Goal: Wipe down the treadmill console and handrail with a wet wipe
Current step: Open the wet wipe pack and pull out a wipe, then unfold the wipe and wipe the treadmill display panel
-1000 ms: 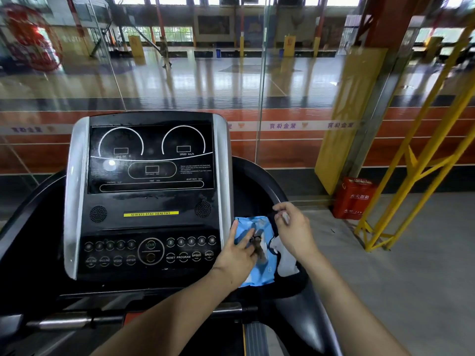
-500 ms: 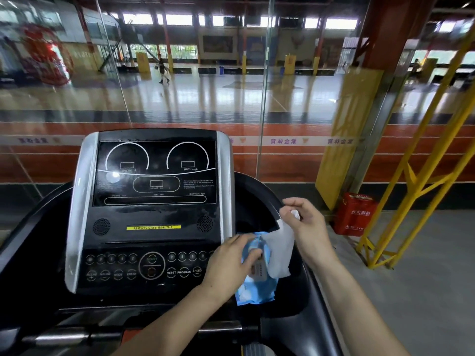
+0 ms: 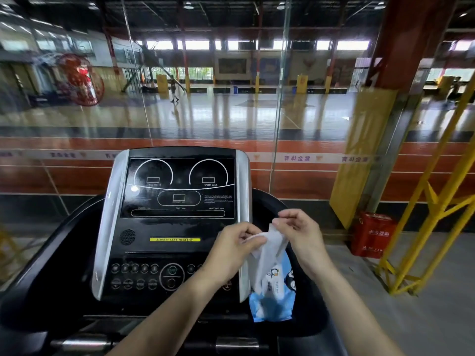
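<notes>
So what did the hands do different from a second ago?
The left hand let go of the blue wipe pack and came up to take the white wipe. The right hand pulled that wipe up and out. Both hands hold it now. The pack stayed beside the console.

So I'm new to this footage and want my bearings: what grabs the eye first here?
Both hands, left hand and right hand, pinch a white wet wipe at centre frame. A blue wipe packet lies below them, right of the black treadmill console. Further right, a red box sits on the floor beside a yellow frame.
</notes>
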The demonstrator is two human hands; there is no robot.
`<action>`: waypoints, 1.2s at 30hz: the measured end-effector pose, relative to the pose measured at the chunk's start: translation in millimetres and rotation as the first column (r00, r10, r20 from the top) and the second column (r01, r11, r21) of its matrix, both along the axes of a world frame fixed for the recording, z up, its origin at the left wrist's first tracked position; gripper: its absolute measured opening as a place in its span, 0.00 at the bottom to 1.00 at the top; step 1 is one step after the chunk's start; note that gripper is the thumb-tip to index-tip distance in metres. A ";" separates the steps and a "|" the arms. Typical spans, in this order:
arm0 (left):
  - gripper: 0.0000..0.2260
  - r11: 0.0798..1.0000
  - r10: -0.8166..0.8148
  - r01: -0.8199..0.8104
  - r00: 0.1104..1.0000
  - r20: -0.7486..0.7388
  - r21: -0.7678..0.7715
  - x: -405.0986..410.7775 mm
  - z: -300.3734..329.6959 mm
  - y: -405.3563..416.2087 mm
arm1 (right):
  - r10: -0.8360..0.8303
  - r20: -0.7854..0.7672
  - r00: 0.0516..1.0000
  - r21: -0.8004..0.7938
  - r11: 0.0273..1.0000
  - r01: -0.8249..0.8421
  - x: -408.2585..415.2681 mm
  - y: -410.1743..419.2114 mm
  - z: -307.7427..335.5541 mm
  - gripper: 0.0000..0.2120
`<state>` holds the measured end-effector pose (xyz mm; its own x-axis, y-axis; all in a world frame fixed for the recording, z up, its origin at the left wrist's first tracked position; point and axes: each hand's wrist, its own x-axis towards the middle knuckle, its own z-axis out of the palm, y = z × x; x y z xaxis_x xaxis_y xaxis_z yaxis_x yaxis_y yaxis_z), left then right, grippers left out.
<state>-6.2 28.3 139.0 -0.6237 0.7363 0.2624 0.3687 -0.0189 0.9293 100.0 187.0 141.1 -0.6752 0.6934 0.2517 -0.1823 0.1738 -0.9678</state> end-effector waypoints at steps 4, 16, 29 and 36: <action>0.04 0.999 0.035 -0.035 0.999 0.000 0.016 -8.8 11.3 -5.5 | 0.055 0.020 0.998 0.023 0.998 -0.056 4.9 -6.6 -9.1 0.05; 0.04 0.987 0.156 -0.154 0.985 -0.067 0.034 -23.6 38.7 -15.3 | 0.122 0.105 0.987 0.188 0.972 -0.140 -8.1 -39.8 -11.8 0.07; 0.10 0.982 0.170 -0.180 0.973 -0.156 -0.049 -66.2 44.3 -43.6 | -0.041 0.245 0.969 0.393 0.918 -0.061 -45.0 -33.9 19.6 0.07; 0.07 0.954 0.301 -0.300 0.951 -0.066 0.031 -63.7 38.8 -34.8 | -0.087 0.112 0.990 0.195 0.979 0.064 -70.4 -51.7 23.1 0.09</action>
<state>-69.9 -6.6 177.8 -0.7951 0.5118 0.3255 0.4235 0.0843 0.9020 29.6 135.3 164.2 -0.6560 0.6904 0.3050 -0.0473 0.3657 -0.9295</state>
